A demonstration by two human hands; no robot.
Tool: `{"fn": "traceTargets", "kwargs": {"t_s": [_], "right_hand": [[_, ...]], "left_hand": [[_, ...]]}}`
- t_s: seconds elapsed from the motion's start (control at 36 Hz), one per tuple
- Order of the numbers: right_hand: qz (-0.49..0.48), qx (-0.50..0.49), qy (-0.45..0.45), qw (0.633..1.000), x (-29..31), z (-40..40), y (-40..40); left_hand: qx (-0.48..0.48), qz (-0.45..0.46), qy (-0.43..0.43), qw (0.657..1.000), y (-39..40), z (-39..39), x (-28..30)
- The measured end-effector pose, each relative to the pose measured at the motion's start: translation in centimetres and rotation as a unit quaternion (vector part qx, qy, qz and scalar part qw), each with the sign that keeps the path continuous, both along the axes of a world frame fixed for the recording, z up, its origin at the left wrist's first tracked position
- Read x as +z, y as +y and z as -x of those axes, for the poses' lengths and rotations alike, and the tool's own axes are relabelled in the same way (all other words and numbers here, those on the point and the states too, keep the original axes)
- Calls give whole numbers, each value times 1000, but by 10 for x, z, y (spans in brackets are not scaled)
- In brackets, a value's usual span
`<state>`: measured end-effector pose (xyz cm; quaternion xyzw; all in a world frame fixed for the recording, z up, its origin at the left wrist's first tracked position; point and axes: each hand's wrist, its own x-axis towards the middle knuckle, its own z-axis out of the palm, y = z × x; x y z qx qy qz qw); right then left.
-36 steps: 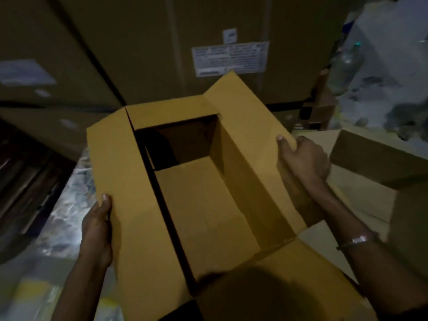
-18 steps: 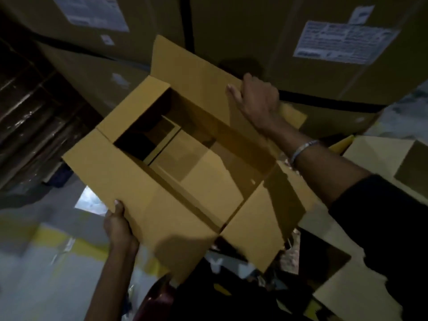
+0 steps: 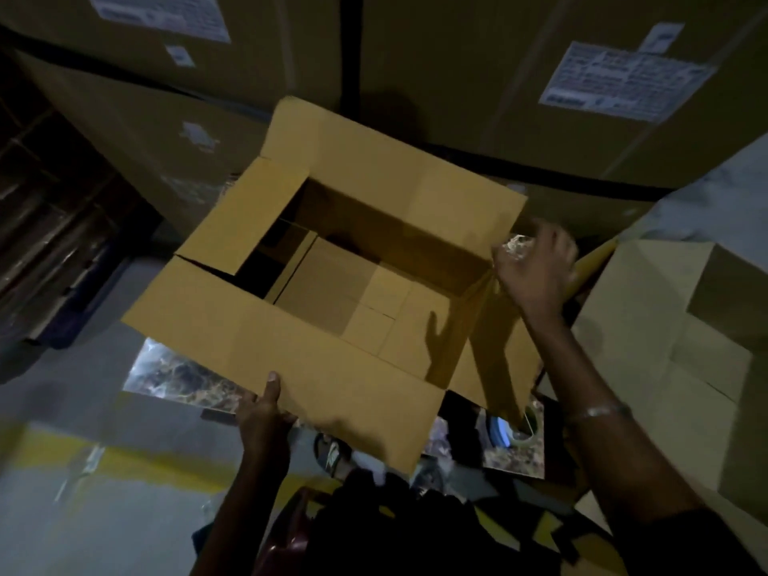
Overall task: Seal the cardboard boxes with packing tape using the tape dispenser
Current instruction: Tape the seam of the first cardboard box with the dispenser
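Cardboard box (image 3: 291,338) is held in the air in front of the person, open end toward the camera, all four top flaps folded outward. Its inner bottom flaps are closed but show an open seam; no tape is visible on them.

Left hand (image 3: 264,413) grips the free edge of the near long flap, thumb on top and fingers hidden beneath. Judged purpose: this grip carries the box and sets its tilt.

Right hand (image 3: 536,270) is at the box's right corner, beside the right short flap (image 3: 494,347). It is motion-blurred; fingers appear loosely spread, and whether they hold the flap cannot be told. Judged purpose: steadying or turning the box.

Tape roll (image 3: 521,430) lies on the floor below the right short flap, partly hidden by it and close to the right forearm. Whether it sits in a dispenser cannot be told.

Stacked cartons (image 3: 457,76) with a label (image 3: 623,79) stand behind the box. Another carton (image 3: 665,326) stands to the right.

Task status, judged: sealing has not started; flaps must be closed first.
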<state>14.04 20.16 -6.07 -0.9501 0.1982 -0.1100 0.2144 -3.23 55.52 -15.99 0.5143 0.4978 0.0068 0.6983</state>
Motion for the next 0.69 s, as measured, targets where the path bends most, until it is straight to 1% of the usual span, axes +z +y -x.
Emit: {"fn": "traceTargets", "kwargs": {"t_s": [0.03,0.06,0.08,0.11,0.17,0.19,0.22,0.25,0.31,0.36,0.42,0.44,0.5,0.56,0.64,0.69], "right_hand": [[-48,-52,52,996,-15,17,-15],[-107,-107,101,983,-32,31,-31],[-168,-153,131,965,-40,44,-40],[-232,-183,140,945,-47,55,-46],[-363,-208,138,898,-51,70,-51],[-414,-204,143,876,-53,75,-54],[-437,-190,150,866,-55,80,-58],[-430,-182,150,872,-57,85,-62],[-389,-174,116,897,-49,90,-66],[-347,-145,86,923,-32,91,-64],[-311,-81,52,946,-11,87,-54],[-308,-39,31,950,-2,86,-47],[-328,48,13,943,10,82,-27],[-329,132,46,934,11,81,0],[-241,232,62,940,-15,78,31],[-200,279,111,933,-49,75,35]], "left_hand": [[-4,-4,2,1000,1,0,-2],[-2,-3,4,1000,0,-2,-2],[0,-5,13,1000,-2,-4,-2],[1,-4,19,1000,-4,-5,-1],[3,-12,22,1000,-9,-5,0],[5,-16,19,1000,-12,-4,3],[6,-20,11,1000,-15,-3,4],[9,-21,5,1000,-16,-3,5],[19,-20,-4,1000,-19,-1,7],[27,-23,-11,999,-23,1,13],[34,-28,-20,999,-27,1,19],[34,-31,-30,999,-30,1,21],[27,-32,-29,999,-34,4,22],[27,-45,-23,998,-39,8,23],[23,-73,-30,997,-48,15,31],[4,-69,-37,997,-57,20,42]]}}
